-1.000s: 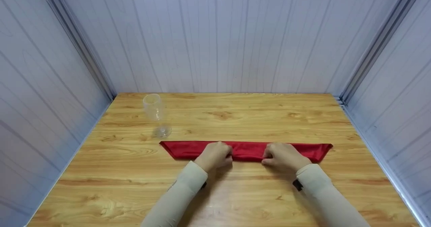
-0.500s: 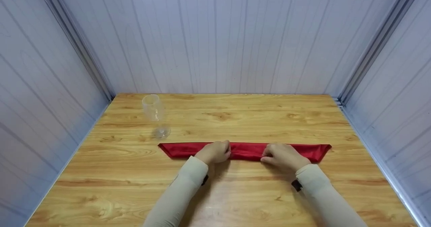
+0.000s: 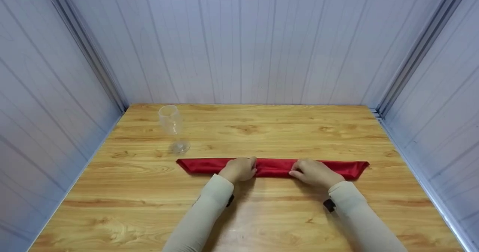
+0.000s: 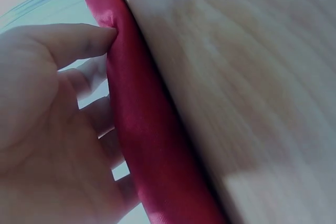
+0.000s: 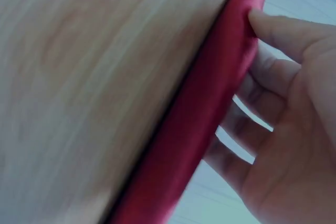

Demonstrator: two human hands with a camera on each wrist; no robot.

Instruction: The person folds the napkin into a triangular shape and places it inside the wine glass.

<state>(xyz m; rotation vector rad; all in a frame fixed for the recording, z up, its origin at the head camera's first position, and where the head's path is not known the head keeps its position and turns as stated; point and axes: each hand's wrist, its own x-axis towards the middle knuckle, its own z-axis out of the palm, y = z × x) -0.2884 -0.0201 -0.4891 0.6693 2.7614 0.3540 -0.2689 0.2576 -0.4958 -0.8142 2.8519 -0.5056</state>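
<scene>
A glossy red cloth, folded into a long flat strip with slanted ends, lies across the wooden table. My left hand is left of the strip's middle; in the left wrist view its thumb presses the cloth's near edge, with the other fingers reaching behind the fold. To the right, my right hand grips the same strip. The right wrist view shows that thumb denting the red fabric, fingers curled over the far side. Between the two hands a short stretch of cloth shows.
A clear stemmed glass stands upright beyond the cloth's left end. The wooden table is bounded by a pale panelled back wall and side walls with metal corner rails.
My left hand has shifted slightly forward on the cloth, and the strip's near edge is rolled a little further away from me. My right hand stays nearly in place.
</scene>
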